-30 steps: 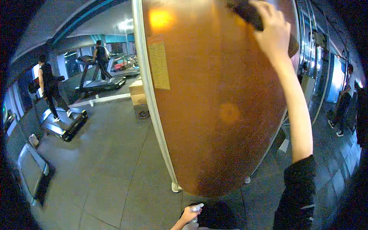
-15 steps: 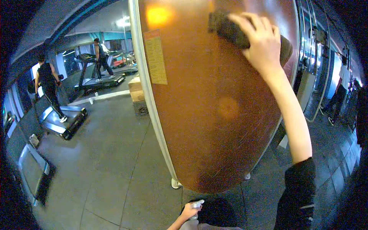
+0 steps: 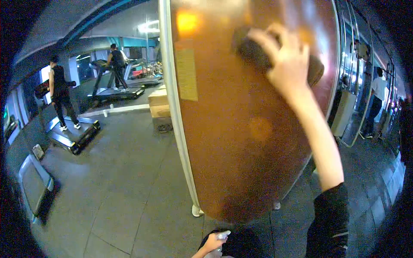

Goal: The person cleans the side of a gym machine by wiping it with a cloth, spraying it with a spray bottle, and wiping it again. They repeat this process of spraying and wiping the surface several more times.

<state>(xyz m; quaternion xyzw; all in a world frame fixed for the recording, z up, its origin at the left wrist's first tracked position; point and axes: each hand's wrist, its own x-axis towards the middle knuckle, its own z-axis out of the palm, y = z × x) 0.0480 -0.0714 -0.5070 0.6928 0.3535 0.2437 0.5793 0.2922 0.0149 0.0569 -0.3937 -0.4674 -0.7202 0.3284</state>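
Note:
My right hand [image 3: 289, 62] presses a dark, bunched cloth [image 3: 253, 52] against the upper part of a glossy brown panel [image 3: 241, 150]. The fingers curve over the cloth, whose right end shows beyond the hand; both are blurred by motion. Low in the view, my left hand [image 3: 211, 243] is closed round a spray bottle with a whitish spray head [image 3: 223, 234]. Most of the bottle's body is hidden by the hand and the lower frame edge.
A yellowish printed notice [image 3: 186, 75] is fixed to the panel's left side, beside its pale metal frame [image 3: 177, 116]. At left, one person stands on a treadmill [image 3: 73, 133] and another on one behind. Cardboard boxes [image 3: 159, 103] stand near the panel. Another person [image 3: 377, 99] is far right.
My right hand and the cloth have shifted left and slightly down across the panel. The camera view has turned a little. My left hand still holds the spray bottle.

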